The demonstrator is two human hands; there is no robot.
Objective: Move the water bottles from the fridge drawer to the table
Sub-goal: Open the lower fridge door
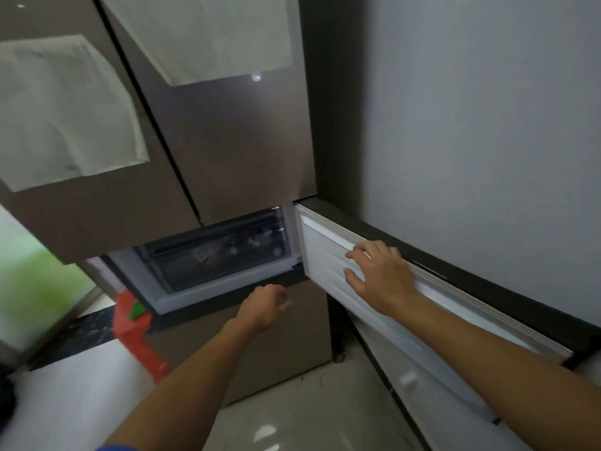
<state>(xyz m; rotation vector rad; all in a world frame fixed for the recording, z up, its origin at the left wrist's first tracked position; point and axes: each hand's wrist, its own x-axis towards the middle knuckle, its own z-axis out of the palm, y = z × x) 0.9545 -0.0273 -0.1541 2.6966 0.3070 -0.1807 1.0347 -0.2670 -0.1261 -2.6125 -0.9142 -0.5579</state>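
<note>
A brown fridge [227,151] fills the upper view. Its lower right door [328,252] is swung open, white inner side showing. My right hand [379,275] lies flat on that inner face with fingers spread. Behind the opening sits a dark translucent drawer [214,255]; blurred shapes inside, possibly water bottles [257,240], are hard to make out. My left hand [265,305] hovers just below the drawer opening with its fingers loosely curled and nothing in it.
A lower brown door [260,346] stays closed under the opening. A red bag [136,333] hangs or leans at the fridge's lower left. A grey wall [487,125] stands to the right. Pale tiled floor [292,418] lies below.
</note>
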